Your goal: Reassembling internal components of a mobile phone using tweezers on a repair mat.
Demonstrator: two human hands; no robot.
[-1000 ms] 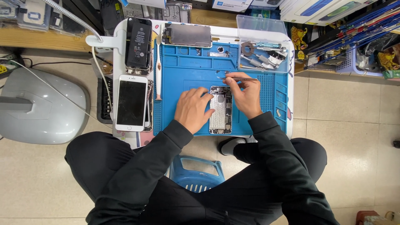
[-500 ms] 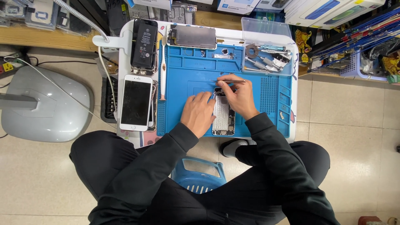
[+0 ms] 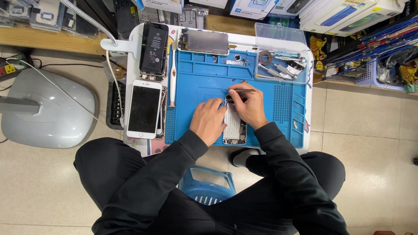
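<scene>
An opened silver phone housing [image 3: 234,126] lies lengthwise on the blue repair mat [image 3: 204,80]. My left hand [image 3: 208,120] rests on the mat and presses against the housing's left edge. My right hand [image 3: 247,105] is at the housing's top end, pinching metal tweezers [image 3: 238,90] whose tips point left over the phone's upper part. What the tips touch is too small to tell.
A white phone [image 3: 144,109] with a dark screen lies left of the mat, a black phone back [image 3: 153,48] above it. A screen assembly [image 3: 203,42] sits at the mat's top, a clear tray of tools [image 3: 281,61] at the upper right. Blue stool [image 3: 208,186] below.
My hands have stayed on the housing; the right hand has shifted slightly at its top end with the tweezers. The camera view has drifted a little.
</scene>
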